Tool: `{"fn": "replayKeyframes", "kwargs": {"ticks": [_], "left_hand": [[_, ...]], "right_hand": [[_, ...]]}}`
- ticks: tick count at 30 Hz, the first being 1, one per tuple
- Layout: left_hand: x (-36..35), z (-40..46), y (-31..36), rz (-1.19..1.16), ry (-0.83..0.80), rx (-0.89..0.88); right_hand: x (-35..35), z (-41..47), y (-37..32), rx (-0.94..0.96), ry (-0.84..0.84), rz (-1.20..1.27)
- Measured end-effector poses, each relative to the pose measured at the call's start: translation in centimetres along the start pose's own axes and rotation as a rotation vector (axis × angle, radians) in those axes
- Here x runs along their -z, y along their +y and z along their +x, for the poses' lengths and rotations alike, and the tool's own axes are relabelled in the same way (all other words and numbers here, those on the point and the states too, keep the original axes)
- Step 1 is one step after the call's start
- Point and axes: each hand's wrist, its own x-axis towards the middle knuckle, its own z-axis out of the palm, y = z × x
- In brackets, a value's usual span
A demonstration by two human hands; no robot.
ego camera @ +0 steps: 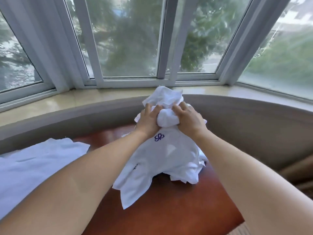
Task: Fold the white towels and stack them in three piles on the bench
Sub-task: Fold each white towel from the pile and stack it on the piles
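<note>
A bunched heap of white towels [162, 158], one with a purple embroidered logo, stands on the red-brown bench [177, 209]. Both hands clutch its gathered top side by side: my left hand [149, 120] grips the left of the bunch and my right hand [188, 118] grips the right. The crumpled upper ends of the towels stick up above my fingers. The lower cloth hangs down and drapes onto the bench. Another white towel [33, 163] lies spread flat on the bench at the left.
A curved grey-beige backrest [245, 119] wraps round the bench's far side. Behind it run a pale stone windowsill [59, 100] and a bay window with white frames. A sheer curtain [42, 39] hangs at the left. Patterned floor shows at the right edge.
</note>
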Motion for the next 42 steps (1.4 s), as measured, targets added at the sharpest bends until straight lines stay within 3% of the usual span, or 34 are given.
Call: {"fn": "replayKeyframes", "kwargs": {"ticks": [3,6,8,15,26,37,42], "left_hand": [[-6.5,0.9,-2.5,0.115,-0.241,0.017],[-12.2,0.3,-5.8,0.200,-0.555,0.073],[-14.9,0.3,-7.4,0.260,-0.640,0.072],[-20.0,1.4,-10.1,0.477,-0.622,0.025],[-23.4,7.0,-11.3,0.462,-0.674,0.104],[-18.8,3.1,-8.7,0.553,-0.663,0.080],[-13.8,0.0,-7.4,0.576,-0.682,0.037]], "right_hand": [[-7.1,-1.0,3.1,-0.177,-0.134,0.077],[-14.6,-3.2,4.7,-0.372,-0.467,0.237],[-18.5,-4.1,5.3,-0.400,-0.615,0.270],[-25.9,-3.7,6.8,-0.370,-0.555,0.229],[-28.7,1.1,9.8,-0.387,-0.581,0.220],[-23.3,-1.4,5.8,-0.415,-0.600,0.001],[-18.8,-2.6,3.2,-0.328,-0.593,-0.022]]}}
